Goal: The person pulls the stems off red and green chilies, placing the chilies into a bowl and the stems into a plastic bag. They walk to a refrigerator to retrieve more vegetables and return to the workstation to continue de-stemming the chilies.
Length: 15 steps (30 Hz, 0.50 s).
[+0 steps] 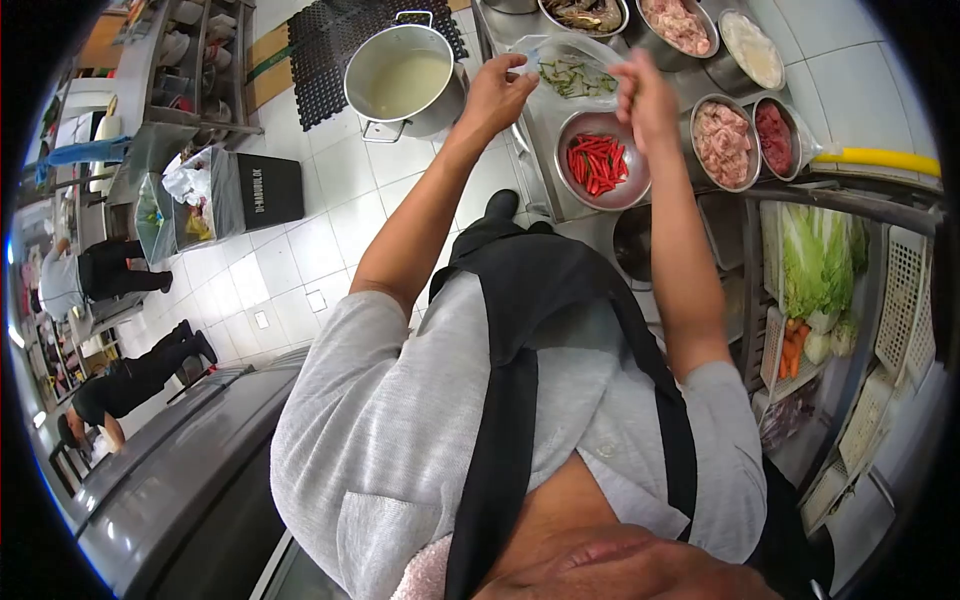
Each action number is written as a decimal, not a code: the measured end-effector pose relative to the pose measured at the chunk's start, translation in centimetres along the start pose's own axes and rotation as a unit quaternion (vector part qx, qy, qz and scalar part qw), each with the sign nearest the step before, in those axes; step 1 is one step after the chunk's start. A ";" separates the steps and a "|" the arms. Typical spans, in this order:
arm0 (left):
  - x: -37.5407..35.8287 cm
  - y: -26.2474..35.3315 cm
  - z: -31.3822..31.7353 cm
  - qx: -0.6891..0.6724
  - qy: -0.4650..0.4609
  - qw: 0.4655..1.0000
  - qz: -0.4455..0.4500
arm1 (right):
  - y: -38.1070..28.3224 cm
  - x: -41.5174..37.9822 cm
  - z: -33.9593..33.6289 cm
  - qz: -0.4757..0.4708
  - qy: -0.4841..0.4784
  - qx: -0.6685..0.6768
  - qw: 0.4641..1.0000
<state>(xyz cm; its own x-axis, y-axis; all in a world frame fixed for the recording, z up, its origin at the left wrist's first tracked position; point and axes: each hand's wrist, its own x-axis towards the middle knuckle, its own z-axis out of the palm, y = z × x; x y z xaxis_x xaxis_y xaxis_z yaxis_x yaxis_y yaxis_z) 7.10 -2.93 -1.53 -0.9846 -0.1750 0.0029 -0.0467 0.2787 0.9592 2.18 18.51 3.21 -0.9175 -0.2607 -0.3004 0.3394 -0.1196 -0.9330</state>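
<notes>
My left hand (500,96) pinches the left edge of a clear plastic bag (540,96) between thumb and fingers. Cut green pieces, like sliced chillies (578,78), lie inside the bag. At the bag's right edge is my right hand (646,98), fingers curled and smeared by motion; what they hold cannot be made out. Just below the bag, a metal bowl (566,188) holds red chillies (598,164). Left of my left hand, a large two-handled pot (452,108) contains pale, cloudy liquid.
Bowls of raw pinkish meat (722,146), darker red meat (774,138), a white food (752,50) and prawns (585,14) crowd the counter. Crates with leafy greens (815,260) and carrots (792,348) stand right. A black bin (270,190) and two people (140,375) are at left.
</notes>
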 end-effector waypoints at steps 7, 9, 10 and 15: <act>1.9 -3.5 -0.2 0.109 0.155 0.979 0.071 | 0.5 6.0 2.2 -0.166 -0.050 -0.367 0.914; 3.5 -6.0 0.5 0.138 0.168 0.975 0.048 | 2.6 8.8 1.2 -0.209 -0.041 -0.404 0.890; 3.7 -5.5 0.5 0.135 0.174 0.974 0.051 | 2.5 9.1 1.1 -0.215 -0.043 -0.407 0.887; 6.2 -3.5 1.1 -0.192 0.005 0.981 -0.035 | -3.5 4.6 -0.9 -0.391 0.038 -0.460 0.796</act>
<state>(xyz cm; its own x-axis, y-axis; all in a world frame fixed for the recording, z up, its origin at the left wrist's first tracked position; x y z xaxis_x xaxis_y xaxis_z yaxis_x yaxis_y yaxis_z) 0.95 -3.92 -5.16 -0.9795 -0.1900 -0.0665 -0.0459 -0.1109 0.9928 -3.44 18.57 4.92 -0.7958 -0.3878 0.4651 -0.6049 0.5454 -0.5802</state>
